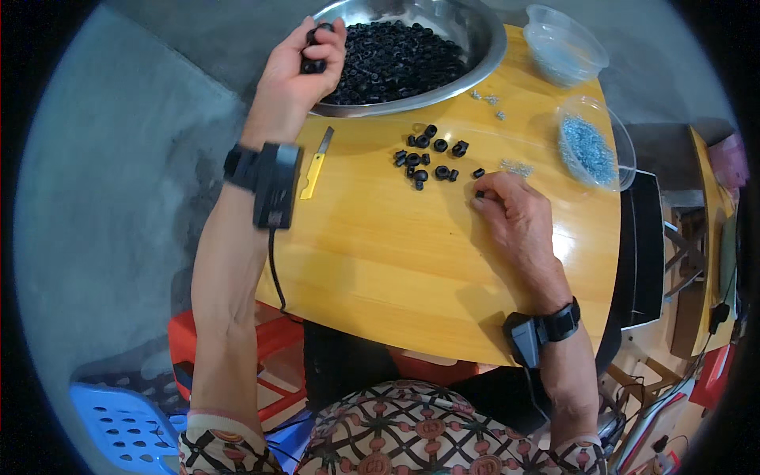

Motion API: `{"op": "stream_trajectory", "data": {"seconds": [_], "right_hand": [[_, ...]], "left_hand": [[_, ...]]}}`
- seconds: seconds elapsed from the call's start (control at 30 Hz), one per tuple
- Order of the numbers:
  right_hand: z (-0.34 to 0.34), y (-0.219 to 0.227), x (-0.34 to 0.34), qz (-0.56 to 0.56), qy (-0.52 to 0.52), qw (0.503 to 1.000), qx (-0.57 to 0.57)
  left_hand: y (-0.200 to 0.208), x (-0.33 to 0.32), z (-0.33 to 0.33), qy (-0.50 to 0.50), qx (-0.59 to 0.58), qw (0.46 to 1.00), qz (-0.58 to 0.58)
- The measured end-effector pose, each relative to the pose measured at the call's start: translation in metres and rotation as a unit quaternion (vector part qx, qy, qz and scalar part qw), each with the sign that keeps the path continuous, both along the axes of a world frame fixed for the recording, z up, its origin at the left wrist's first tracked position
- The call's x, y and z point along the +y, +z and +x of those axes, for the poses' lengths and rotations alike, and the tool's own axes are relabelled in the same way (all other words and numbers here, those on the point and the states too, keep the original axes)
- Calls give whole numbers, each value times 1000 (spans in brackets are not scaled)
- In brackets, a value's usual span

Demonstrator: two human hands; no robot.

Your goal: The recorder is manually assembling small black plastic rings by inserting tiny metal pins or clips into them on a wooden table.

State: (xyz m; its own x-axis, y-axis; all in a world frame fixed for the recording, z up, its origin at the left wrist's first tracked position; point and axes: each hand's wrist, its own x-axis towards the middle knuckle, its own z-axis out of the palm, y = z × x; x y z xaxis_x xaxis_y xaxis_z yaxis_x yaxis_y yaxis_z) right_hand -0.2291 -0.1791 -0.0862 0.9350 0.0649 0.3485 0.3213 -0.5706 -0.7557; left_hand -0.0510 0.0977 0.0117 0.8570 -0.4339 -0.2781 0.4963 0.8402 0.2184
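My left hand (305, 65) is raised at the left rim of a large steel basin (489, 47), its fingers curled round several small black knob-like parts (313, 66). The basin holds a heap of the same black parts (396, 63). Over the right half of the table, my right hand (511, 210) pinches one small black part (480, 194) between thumb and fingertips. Just beyond those fingertips lies another black part (478, 172). A loose group of black parts (423, 158) is spread on the wood between my hands.
A yellow utility knife (314, 174), blade out, lies near my left wrist. Small silvery pieces (516, 167) lie beside my right hand. To the right, a clear tub (587, 150) holds many silvery pieces; another clear tub (564, 49) stands behind it. Red stool (277, 348) and blue chair (119, 423) stand below.
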Motion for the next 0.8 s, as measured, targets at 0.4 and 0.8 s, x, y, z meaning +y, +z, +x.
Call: {"op": "stream_trajectory", "data": {"seconds": [0.4,0.8], "right_hand": [[-2,1,0,-8,-2,1000,-16],[-1,-1,-1,-22,4,999,-26]], "left_hand": [[-66,-66,-136,61,-212,765,605],[-99,-67,-106,106,-588,342,725]]}}
